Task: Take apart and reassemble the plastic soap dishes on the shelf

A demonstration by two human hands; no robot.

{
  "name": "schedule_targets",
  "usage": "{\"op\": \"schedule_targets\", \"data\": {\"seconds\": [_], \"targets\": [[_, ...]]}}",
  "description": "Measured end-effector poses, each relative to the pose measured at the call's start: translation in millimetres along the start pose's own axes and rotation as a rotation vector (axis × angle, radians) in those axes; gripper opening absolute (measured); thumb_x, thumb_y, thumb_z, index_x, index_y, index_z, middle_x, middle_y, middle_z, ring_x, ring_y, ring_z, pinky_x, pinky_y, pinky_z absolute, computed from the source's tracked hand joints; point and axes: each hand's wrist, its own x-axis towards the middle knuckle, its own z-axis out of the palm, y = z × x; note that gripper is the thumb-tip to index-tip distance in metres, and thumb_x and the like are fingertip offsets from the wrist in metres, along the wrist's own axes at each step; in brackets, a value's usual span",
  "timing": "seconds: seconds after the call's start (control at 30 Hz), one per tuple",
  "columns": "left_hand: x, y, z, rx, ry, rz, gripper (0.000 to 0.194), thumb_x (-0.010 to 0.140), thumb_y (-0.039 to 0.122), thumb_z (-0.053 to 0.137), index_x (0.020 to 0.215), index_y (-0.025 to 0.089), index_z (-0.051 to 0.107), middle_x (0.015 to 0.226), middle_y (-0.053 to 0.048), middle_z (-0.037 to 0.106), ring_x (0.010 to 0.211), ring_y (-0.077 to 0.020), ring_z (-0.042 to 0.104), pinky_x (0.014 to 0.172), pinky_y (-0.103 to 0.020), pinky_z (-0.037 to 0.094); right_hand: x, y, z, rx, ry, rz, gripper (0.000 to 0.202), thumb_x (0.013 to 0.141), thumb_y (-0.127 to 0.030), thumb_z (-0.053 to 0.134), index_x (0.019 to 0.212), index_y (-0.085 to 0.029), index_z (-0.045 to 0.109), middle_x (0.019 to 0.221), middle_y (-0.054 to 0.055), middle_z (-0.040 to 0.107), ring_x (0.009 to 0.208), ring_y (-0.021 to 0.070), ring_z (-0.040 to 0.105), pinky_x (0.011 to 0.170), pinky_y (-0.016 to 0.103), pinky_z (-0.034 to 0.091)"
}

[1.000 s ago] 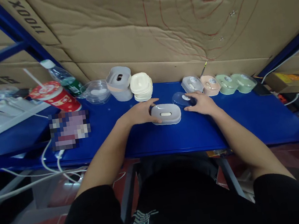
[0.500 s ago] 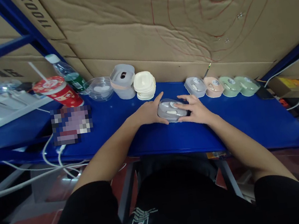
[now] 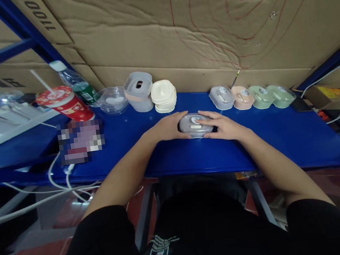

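A small grey lidded box (image 3: 195,126) with a clear domed lid, a round sticker and a pale oval tab sits on the blue table in front of me. My left hand (image 3: 171,126) is curved round its left end, thumb at the near side. Round the right end is my right hand (image 3: 222,125), with a finger lying across the lid near the sticker. Both hands grip the box between them. Behind to the right stand similar lidded boxes: a grey one (image 3: 222,97), a pink one (image 3: 242,97) and two green ones (image 3: 261,97).
Left of the box are cream-coloured dishes (image 3: 164,96) in a stack, stacked grey tubs (image 3: 139,91) and clear lids (image 3: 112,100). Farther left stand a red drink cup (image 3: 67,104) with a straw and a plastic bottle (image 3: 77,83). Cardboard (image 3: 143,30) walls the back.
The fingers of my left hand have closed in along the box's far side, and my right hand's fingers lie flatter over the lid. The box has barely moved.
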Motion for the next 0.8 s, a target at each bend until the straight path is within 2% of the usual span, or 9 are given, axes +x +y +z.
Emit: {"op": "schedule_targets", "data": {"seconds": [0.13,0.2,0.27,0.4,0.53,0.6,0.67,0.73,0.8], "targets": [[2,8,2.2,-0.009,-0.026,-0.020,0.126,0.071,0.071,0.086,0.171,0.016,0.034,0.166,-0.024,0.047,0.135,-0.0385,0.064,0.112,-0.046,0.049,-5,-6,-11,-0.069,0.054,0.065,0.065,0.088,-0.060,0.084,0.148,-0.042,0.067,0.165,0.003,0.056,0.158,0.0407,0.044,0.131,0.069,0.030],[1,9,1.3,-0.012,-0.035,-0.035,0.129,0.071,0.071,0.086,0.173,0.015,0.029,0.166,-0.025,0.047,0.117,-0.0334,0.072,0.104,-0.042,0.053,-15,-10,-21,-0.115,0.103,0.133,0.052,0.092,-0.063,0.078,0.138,-0.039,0.075,0.154,0.005,0.066,0.153,0.0428,0.050,0.130,0.075,0.023],[0,6,-1.2,-0.001,-0.016,-0.043,0.122,0.077,0.069,0.083,0.172,0.017,0.029,0.162,-0.024,0.052,0.108,-0.0289,0.073,0.099,-0.039,0.053,-33,-12,-31,-0.141,0.123,0.202,0.047,0.096,-0.063,0.073,0.134,-0.037,0.077,0.149,0.006,0.070,0.145,0.0423,0.058,0.128,0.077,0.025],[-3,-4,-5.3,0.051,0.013,-0.036,0.097,0.088,0.063,0.077,0.166,0.017,0.042,0.149,-0.020,0.065,0.110,-0.0274,0.072,0.099,-0.037,0.052,-92,0,-51,-0.162,0.162,0.287,0.049,0.097,-0.062,0.069,0.138,-0.036,0.075,0.149,0.008,0.070,0.139,0.0379,0.064,0.121,0.065,0.044],[-1,-6,-4.0,0.070,0.035,0.010,0.082,0.093,0.059,0.074,0.160,0.017,0.051,0.140,-0.017,0.070,0.103,-0.0246,0.072,0.097,-0.037,0.054,-172,38,-72,-0.283,0.292,0.487,0.052,0.097,-0.062,0.063,0.135,-0.030,0.078,0.144,0.016,0.073,0.135,0.0394,0.066,0.117,0.056,0.048],[0,-5,-4.8,0.065,0.105,0.065,0.073,0.095,0.055,0.073,0.155,0.016,0.057,0.136,-0.016,0.071,0.097,-0.0224,0.072,0.094,-0.036,0.055,-209,59,-84,-0.393,0.335,0.666,0.058,0.093,-0.066,0.063,0.134,-0.028,0.078,0.141,0.021,0.073,0.135,0.0406,0.066,0.112,0.054,0.050],[1,-5,-8.3,0.061,0.221,0.100,0.063,0.097,0.053,0.072,0.148,0.018,0.062,0.135,-0.014,0.071,0.092,-0.0198,0.071,0.091,-0.035,0.056,-237,76,-95,-0.513,0.313,0.841,0.067,0.090,-0.068,0.064,0.141,-0.025,0.074,0.143,0.025,0.071,0.137,0.0421,0.064,0.109,0.056,0.050],[0,-7,-13.8,0.070,0.361,0.066,0.054,0.098,0.051,0.071,0.143,0.021,0.066,0.138,-0.013,0.069,0.086,-0.0174,0.069,0.089,-0.034,0.057,-253,83,-102,-0.620,0.246,1.037,0.074,0.089,-0.071,0.061,0.148,-0.027,0.068,0.151,0.024,0.066,0.138,0.0448,0.062,0.106,0.060,0.050],[-1,-13,-19.2,0.098,0.482,-0.024,0.051,0.097,0.049,0.072,0.140,0.021,0.067,0.144,-0.012,0.066,0.082,-0.0166,0.068,0.089,-0.036,0.058,-256,83,-106,-0.676,0.158,1.155,0.076,0.093,-0.073,0.056,0.155,-0.028,0.061,0.158,0.022,0.060,0.140,0.0458,0.060,0.108,0.063,0.048]]}}
